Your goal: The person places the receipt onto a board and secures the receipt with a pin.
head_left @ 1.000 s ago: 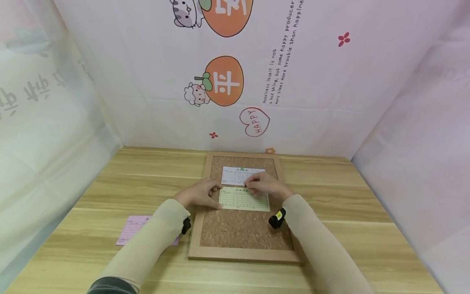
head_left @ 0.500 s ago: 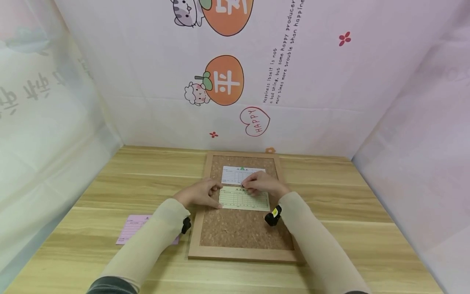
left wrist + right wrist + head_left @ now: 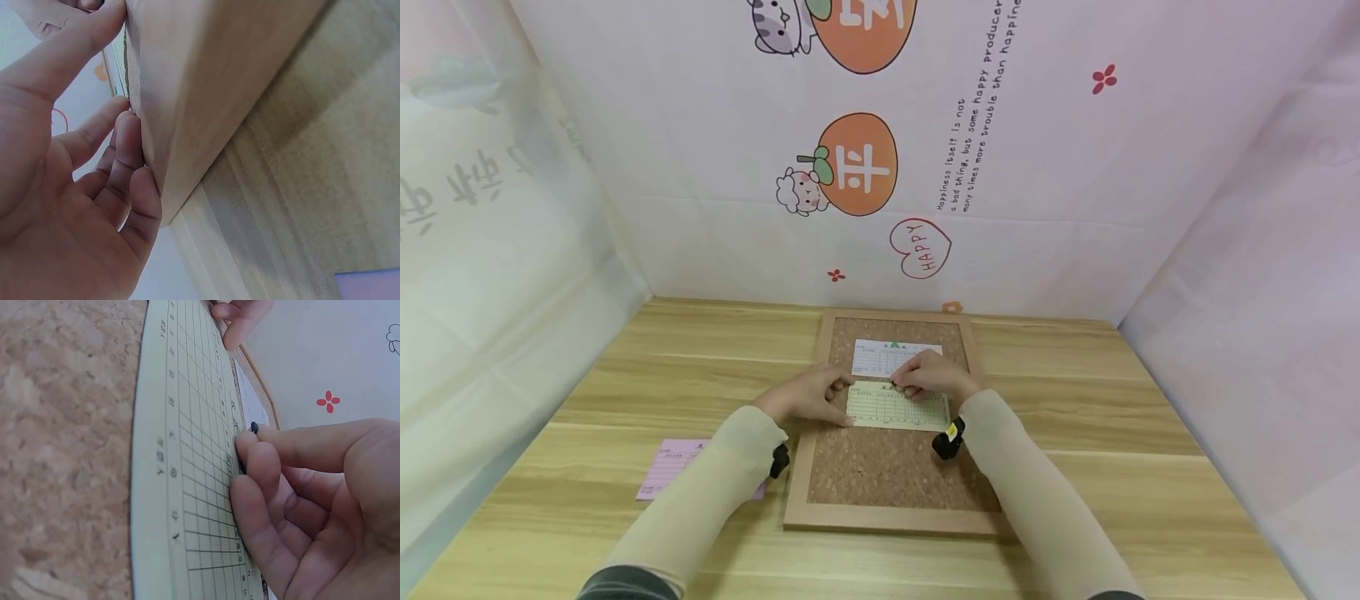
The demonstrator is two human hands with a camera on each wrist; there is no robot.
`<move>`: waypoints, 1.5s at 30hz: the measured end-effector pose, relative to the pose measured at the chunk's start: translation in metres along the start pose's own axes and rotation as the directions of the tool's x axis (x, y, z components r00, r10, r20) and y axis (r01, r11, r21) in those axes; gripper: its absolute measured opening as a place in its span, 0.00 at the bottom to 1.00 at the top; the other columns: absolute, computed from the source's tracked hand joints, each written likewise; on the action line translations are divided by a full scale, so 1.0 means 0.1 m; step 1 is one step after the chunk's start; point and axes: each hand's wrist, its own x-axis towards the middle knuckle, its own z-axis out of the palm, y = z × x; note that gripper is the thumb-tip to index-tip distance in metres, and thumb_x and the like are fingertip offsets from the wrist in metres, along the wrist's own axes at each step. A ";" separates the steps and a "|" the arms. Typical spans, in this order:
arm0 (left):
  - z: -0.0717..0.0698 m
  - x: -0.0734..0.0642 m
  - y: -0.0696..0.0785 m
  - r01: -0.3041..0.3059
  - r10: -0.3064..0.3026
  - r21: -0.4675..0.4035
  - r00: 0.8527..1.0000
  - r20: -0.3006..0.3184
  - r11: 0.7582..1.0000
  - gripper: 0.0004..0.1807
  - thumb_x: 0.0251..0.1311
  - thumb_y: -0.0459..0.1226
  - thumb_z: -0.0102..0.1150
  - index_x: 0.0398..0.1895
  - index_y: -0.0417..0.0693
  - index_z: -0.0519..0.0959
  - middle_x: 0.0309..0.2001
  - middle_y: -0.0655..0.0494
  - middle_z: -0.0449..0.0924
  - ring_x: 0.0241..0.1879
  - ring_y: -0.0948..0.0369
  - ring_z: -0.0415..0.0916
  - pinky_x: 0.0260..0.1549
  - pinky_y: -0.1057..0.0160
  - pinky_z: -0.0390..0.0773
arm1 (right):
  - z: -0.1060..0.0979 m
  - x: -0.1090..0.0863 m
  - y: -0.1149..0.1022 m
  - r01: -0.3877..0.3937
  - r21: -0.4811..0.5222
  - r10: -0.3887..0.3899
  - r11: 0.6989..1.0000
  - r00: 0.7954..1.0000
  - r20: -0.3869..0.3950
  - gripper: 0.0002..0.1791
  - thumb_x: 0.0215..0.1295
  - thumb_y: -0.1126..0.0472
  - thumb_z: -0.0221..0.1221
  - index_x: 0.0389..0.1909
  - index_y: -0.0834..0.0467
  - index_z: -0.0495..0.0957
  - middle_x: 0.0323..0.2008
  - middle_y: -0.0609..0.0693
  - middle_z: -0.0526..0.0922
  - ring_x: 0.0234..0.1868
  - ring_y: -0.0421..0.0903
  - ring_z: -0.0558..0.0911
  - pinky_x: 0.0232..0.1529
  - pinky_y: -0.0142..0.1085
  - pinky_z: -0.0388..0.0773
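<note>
On the corkboard (image 3: 898, 475), our right hand (image 3: 937, 375) pinches a dark pin (image 3: 254, 427) at the yellow slip (image 3: 883, 407); our left hand (image 3: 805, 396), unclenched, touches its left edge. White slip (image 3: 872, 358) appears done; pink slip (image 3: 673, 465) seems pending.

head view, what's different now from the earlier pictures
The right hand, pinching a small dark object, has shifted slightly left along the top edge of the yellow slip. Nothing was visibly let go. The left hand, white slip and pink slip stayed put.
</note>
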 end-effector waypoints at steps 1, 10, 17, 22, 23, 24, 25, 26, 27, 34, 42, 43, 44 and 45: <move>0.00 0.00 0.00 0.001 -0.001 0.000 1.000 0.001 1.000 0.38 0.51 0.41 0.78 0.64 0.38 0.73 0.48 0.52 0.70 0.44 0.58 0.65 0.46 0.60 0.71 | 0.00 0.00 0.00 0.001 -0.005 -0.001 1.000 1.000 0.000 0.12 0.73 0.62 0.59 0.48 0.66 0.84 0.33 0.53 0.86 0.31 0.42 0.82 0.37 0.36 0.82; 0.00 -0.01 0.00 -0.010 0.010 -0.001 1.000 -0.001 1.000 0.37 0.52 0.40 0.78 0.64 0.36 0.72 0.47 0.51 0.69 0.44 0.57 0.65 0.46 0.59 0.71 | 0.01 -0.02 -0.04 0.000 -0.034 0.000 0.999 1.000 -0.009 0.12 0.72 0.62 0.59 0.47 0.66 0.85 0.32 0.53 0.85 0.30 0.43 0.81 0.37 0.36 0.82; 0.00 0.00 0.00 -0.011 0.011 0.006 1.000 -0.003 1.000 0.38 0.51 0.41 0.78 0.63 0.36 0.72 0.47 0.51 0.70 0.43 0.57 0.65 0.45 0.59 0.71 | 0.03 -0.02 -0.06 -0.023 -0.035 0.023 0.999 0.999 -0.023 0.11 0.70 0.62 0.59 0.46 0.64 0.85 0.31 0.53 0.85 0.29 0.43 0.80 0.35 0.35 0.81; 0.00 -0.01 0.01 -0.009 0.009 0.001 1.000 -0.005 1.000 0.38 0.51 0.41 0.78 0.64 0.36 0.72 0.48 0.51 0.70 0.44 0.57 0.65 0.46 0.58 0.71 | 0.04 -0.02 -0.05 -0.020 -0.007 0.020 1.000 1.000 -0.015 0.10 0.71 0.62 0.59 0.46 0.63 0.84 0.32 0.54 0.84 0.30 0.45 0.79 0.34 0.36 0.80; 0.00 -0.01 0.01 -0.009 0.009 -0.002 1.000 -0.006 1.000 0.38 0.51 0.41 0.78 0.64 0.36 0.72 0.48 0.51 0.70 0.44 0.57 0.65 0.47 0.58 0.71 | 0.04 -0.02 -0.04 -0.018 -0.004 0.018 1.000 1.000 -0.014 0.10 0.71 0.62 0.59 0.46 0.63 0.83 0.33 0.54 0.83 0.30 0.45 0.79 0.34 0.36 0.80; 0.00 -0.01 0.01 -0.011 0.011 -0.004 1.000 -0.006 1.000 0.38 0.51 0.41 0.78 0.64 0.36 0.72 0.48 0.51 0.70 0.44 0.57 0.66 0.47 0.58 0.72 | 0.04 -0.02 -0.04 -0.017 0.003 0.017 1.000 1.000 -0.015 0.10 0.71 0.62 0.59 0.46 0.64 0.83 0.33 0.55 0.83 0.30 0.45 0.79 0.34 0.36 0.80; -0.01 -0.01 0.01 -0.011 0.011 -0.005 1.000 -0.006 1.000 0.38 0.51 0.41 0.78 0.64 0.36 0.72 0.48 0.51 0.70 0.45 0.57 0.66 0.47 0.58 0.72 | 0.04 -0.02 -0.05 -0.019 0.008 0.019 1.000 1.000 -0.015 0.10 0.71 0.63 0.59 0.46 0.64 0.82 0.33 0.55 0.83 0.30 0.45 0.79 0.34 0.36 0.80; -0.01 -0.01 0.01 -0.012 0.012 -0.006 1.000 -0.007 1.000 0.38 0.51 0.41 0.78 0.64 0.36 0.72 0.48 0.51 0.70 0.45 0.57 0.66 0.47 0.58 0.72 | 0.04 -0.01 -0.05 -0.020 0.005 0.021 1.000 1.000 -0.018 0.09 0.71 0.63 0.60 0.46 0.64 0.82 0.33 0.55 0.82 0.30 0.45 0.79 0.34 0.36 0.80; -0.01 -0.01 0.01 -0.013 0.013 -0.006 1.000 -0.007 1.000 0.38 0.51 0.41 0.78 0.63 0.36 0.72 0.48 0.51 0.70 0.45 0.57 0.66 0.47 0.58 0.72 | 0.04 -0.01 -0.04 -0.023 0.001 0.023 1.000 1.000 -0.021 0.09 0.71 0.63 0.60 0.45 0.64 0.81 0.33 0.55 0.82 0.30 0.45 0.79 0.34 0.36 0.80; 0.00 -0.02 0.01 -0.008 0.008 -0.004 1.000 -0.004 1.000 0.38 0.50 0.41 0.79 0.63 0.37 0.73 0.48 0.50 0.69 0.44 0.56 0.65 0.46 0.58 0.71 | 0.06 0.01 -0.04 -0.037 -0.032 0.036 0.999 0.999 -0.024 0.08 0.70 0.62 0.62 0.43 0.63 0.81 0.31 0.54 0.82 0.30 0.44 0.79 0.34 0.35 0.80; 0.00 -0.02 0.03 -0.010 0.010 -0.018 1.000 -0.002 1.000 0.38 0.51 0.40 0.78 0.63 0.37 0.72 0.48 0.49 0.69 0.44 0.56 0.65 0.46 0.58 0.71 | 0.05 0.01 -0.05 -0.033 -0.081 0.030 0.996 0.999 -0.034 0.07 0.70 0.62 0.61 0.43 0.63 0.81 0.30 0.53 0.82 0.29 0.44 0.79 0.33 0.34 0.80; 0.00 -0.02 0.03 -0.009 0.009 -0.019 1.000 -0.001 1.000 0.38 0.51 0.40 0.78 0.63 0.37 0.72 0.48 0.49 0.69 0.44 0.56 0.65 0.46 0.58 0.71 | 0.06 0.01 -0.05 -0.032 -0.083 0.029 0.996 0.999 -0.035 0.07 0.70 0.63 0.61 0.42 0.63 0.81 0.30 0.53 0.81 0.29 0.44 0.79 0.33 0.34 0.79; 0.00 -0.03 0.03 -0.010 0.010 -0.021 1.000 0.000 1.000 0.38 0.51 0.40 0.78 0.64 0.36 0.72 0.49 0.49 0.69 0.44 0.56 0.65 0.46 0.57 0.71 | 0.06 0.01 -0.06 -0.032 -0.083 0.029 0.996 0.999 -0.034 0.07 0.70 0.63 0.61 0.42 0.64 0.81 0.30 0.54 0.81 0.28 0.44 0.78 0.33 0.34 0.79; 0.00 -0.03 0.03 -0.009 0.009 -0.021 1.000 0.000 1.000 0.38 0.51 0.40 0.78 0.64 0.36 0.72 0.49 0.49 0.69 0.44 0.55 0.65 0.46 0.57 0.71 | 0.06 0.01 -0.06 -0.033 -0.083 0.030 0.996 0.999 -0.035 0.07 0.70 0.63 0.61 0.42 0.64 0.81 0.30 0.54 0.81 0.28 0.44 0.78 0.33 0.34 0.79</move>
